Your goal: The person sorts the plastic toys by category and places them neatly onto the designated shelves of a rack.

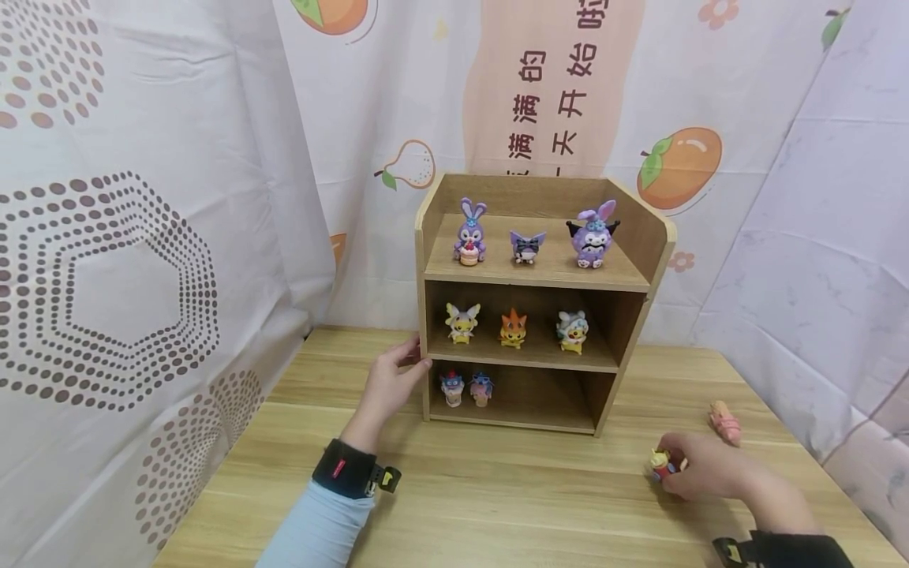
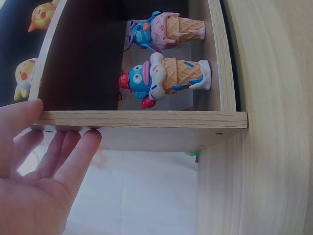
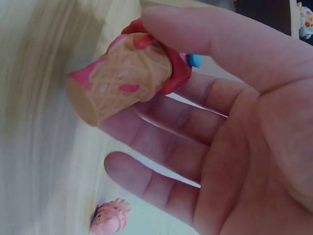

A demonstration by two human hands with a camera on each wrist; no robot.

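My left hand [image 1: 389, 383] grips the left side panel of a wooden shelf unit [image 1: 511, 359]. In the left wrist view its thumb lies at the panel's front edge, with fingers against the outer face. My right hand [image 1: 710, 465] holds a small ice-cream-cone figurine [image 3: 132, 73] between thumb and fingers, low over the table at the right. The waffle cone has pink drips and a red part above; its yellow top [image 1: 660, 457] shows in the head view. Two similar cone figurines, one red-topped [image 2: 166, 78] and one blue and pink [image 2: 166, 32], stand at the left of the bottom shelf.
A pink figurine [image 1: 724, 424] lies on the table [image 1: 497, 505] beyond my right hand. The middle shelf bears three figurines, including an orange one [image 1: 513, 329]. On top stand a purple rabbit [image 1: 470, 233] and two other purple figurines. A printed curtain [image 1: 383, 95] hangs behind.
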